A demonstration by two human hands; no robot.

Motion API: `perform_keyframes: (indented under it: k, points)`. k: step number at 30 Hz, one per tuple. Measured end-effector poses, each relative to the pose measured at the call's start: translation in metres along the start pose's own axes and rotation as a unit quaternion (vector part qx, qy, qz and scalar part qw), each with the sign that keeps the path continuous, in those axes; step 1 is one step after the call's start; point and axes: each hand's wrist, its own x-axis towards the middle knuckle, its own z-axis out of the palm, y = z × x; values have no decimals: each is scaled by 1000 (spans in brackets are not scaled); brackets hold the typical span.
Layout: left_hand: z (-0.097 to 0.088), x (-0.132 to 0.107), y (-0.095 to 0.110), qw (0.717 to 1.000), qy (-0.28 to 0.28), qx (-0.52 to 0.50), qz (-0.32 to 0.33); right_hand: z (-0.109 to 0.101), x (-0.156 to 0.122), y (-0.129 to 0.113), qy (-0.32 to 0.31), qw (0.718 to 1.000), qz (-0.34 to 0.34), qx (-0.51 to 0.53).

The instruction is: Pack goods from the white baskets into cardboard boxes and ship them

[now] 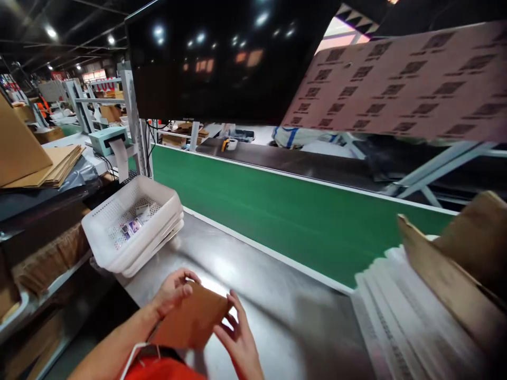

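Observation:
Low in the head view, a flat brown cardboard piece (pixel 198 316) is tilted above the metal worktop (pixel 293 322). My left hand (pixel 174 291) grips its upper left corner, thumb on the near face. At the right edge, my right hand (pixel 240 335) holds it between fingertips and thumb, fingers curled. Whether it is a folded box or an envelope I cannot tell. Left of my hands, a stack of white plastic baskets (pixel 134 227) stands tilted. Small printed packets (pixel 132 227) lie in the top one.
A green conveyor belt (pixel 253 206) runs behind the worktop. White stacked baskets (pixel 415 311) with cardboard stand at right. A label printer (pixel 109 140) and flat cardboard (pixel 47 166) are at left. A dark monitor (pixel 229 58) and a QR-code sheet (pixel 396 84) hang overhead.

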Motion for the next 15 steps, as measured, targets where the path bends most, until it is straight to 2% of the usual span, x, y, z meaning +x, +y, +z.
perform_keyframes:
  k: [2, 3, 7, 10, 12, 15]
  points:
    - [-9, -2, -2, 998, 47, 6, 42, 3, -2, 2, 10, 1000, -20, 10]
    - [-12, -3, -3, 998, 47, -7, 45, 4, -2, 4, 8, 999, -31, -1]
    - [-5, -9, -1, 998, -32, -61, -11, 1, -3, 6, -9, 997, -45, -67]
    - [5, -3, 4, 999, -43, -28, -12, -4, -4, -3, 5, 999, -23, -47]
    - [7, 5, 2, 1000, -11, 19, 9, -8, -8, -15, 21, 1000, -12, -8]
    - [2, 15, -17, 985, 73, 143, 61, -9, -16, -31, 38, 998, -14, 57]
